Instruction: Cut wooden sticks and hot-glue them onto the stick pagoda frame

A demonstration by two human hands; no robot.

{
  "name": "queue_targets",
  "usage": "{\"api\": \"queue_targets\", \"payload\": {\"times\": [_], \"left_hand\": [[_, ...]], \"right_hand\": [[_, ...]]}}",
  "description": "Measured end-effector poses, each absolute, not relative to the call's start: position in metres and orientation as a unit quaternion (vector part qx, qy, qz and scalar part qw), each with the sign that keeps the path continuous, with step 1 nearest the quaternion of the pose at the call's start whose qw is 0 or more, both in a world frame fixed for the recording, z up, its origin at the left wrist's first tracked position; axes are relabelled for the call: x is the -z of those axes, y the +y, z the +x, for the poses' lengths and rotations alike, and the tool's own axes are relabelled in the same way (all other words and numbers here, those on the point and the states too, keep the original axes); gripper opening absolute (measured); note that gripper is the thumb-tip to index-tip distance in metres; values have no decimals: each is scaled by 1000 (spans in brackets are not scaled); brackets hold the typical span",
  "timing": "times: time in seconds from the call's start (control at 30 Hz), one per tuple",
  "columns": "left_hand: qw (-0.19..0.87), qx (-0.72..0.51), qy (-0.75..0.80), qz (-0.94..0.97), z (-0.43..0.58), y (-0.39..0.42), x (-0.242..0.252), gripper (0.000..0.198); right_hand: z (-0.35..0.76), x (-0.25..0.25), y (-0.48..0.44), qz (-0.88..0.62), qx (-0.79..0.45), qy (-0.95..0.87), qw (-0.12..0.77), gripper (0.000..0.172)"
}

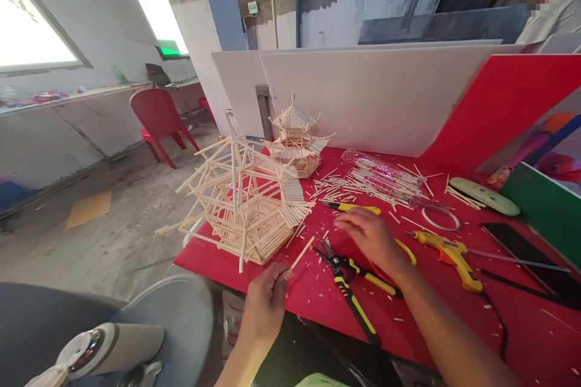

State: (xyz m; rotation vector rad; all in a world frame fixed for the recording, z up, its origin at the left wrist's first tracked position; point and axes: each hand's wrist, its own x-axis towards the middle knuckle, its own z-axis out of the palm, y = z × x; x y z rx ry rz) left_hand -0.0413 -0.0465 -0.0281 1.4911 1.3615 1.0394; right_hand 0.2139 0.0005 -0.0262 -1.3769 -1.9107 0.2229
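Note:
My left hand (267,296) pinches a thin wooden stick (302,253) near the table's front edge; the stick points up and right. My right hand (368,236) hovers over the table, fingers loosely bent and apart, nothing visible in them. Just beyond its fingers lies a yellow utility knife (351,207). Between my hands rest black-and-yellow cutters (349,296), jaws spread. Another yellow-handled tool (406,251) is partly hidden by my right forearm. Left of these stands an open stick frame of a pavilion model (245,193), its roof only bare ribs. Behind it is a smaller roofed pavilion model (295,133).
Loose sticks (336,187) and a plastic bag of sticks (385,178) lie at the back of the red table (436,326). To the right are a tape ring (440,217), a yellow glue gun (451,257) and a phone (521,254). A bottle (122,344) lies on a grey stool (190,314).

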Motion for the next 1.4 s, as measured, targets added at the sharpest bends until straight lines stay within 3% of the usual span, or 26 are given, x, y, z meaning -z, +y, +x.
{"api": "queue_targets", "payload": {"times": [0.17, 0.37, 0.47, 0.53, 0.73, 0.93, 1.1, 1.4], "left_hand": [[536, -411, 526, 517, -27, -55, 23, 28], [591, -420, 513, 460, -16, -62, 19, 34], [616, -409, 503, 447, -13, -63, 16, 33], [638, -401, 493, 435, -10, -64, 16, 33], [709, -389, 464, 360, 0, -65, 25, 40], [746, -389, 427, 332, 1, -62, 22, 34], [732, -431, 440, 291, -5, -56, 16, 33], [725, -474, 427, 261, -12, -46, 16, 33]], "right_hand": [[245, 42, -18, -638, -53, -655, 401, 39], [242, 39, -49, -694, 9, -584, 421, 51], [224, 29, -69, -685, -106, -551, 464, 37], [209, 27, -80, -652, -182, -582, 451, 36], [182, 41, -92, -621, -157, -657, 399, 27], [165, 30, -96, -583, -299, -607, 449, 30], [142, 19, -95, -547, -393, -603, 428, 33], [127, 20, -85, -524, -445, -577, 440, 33]]}}
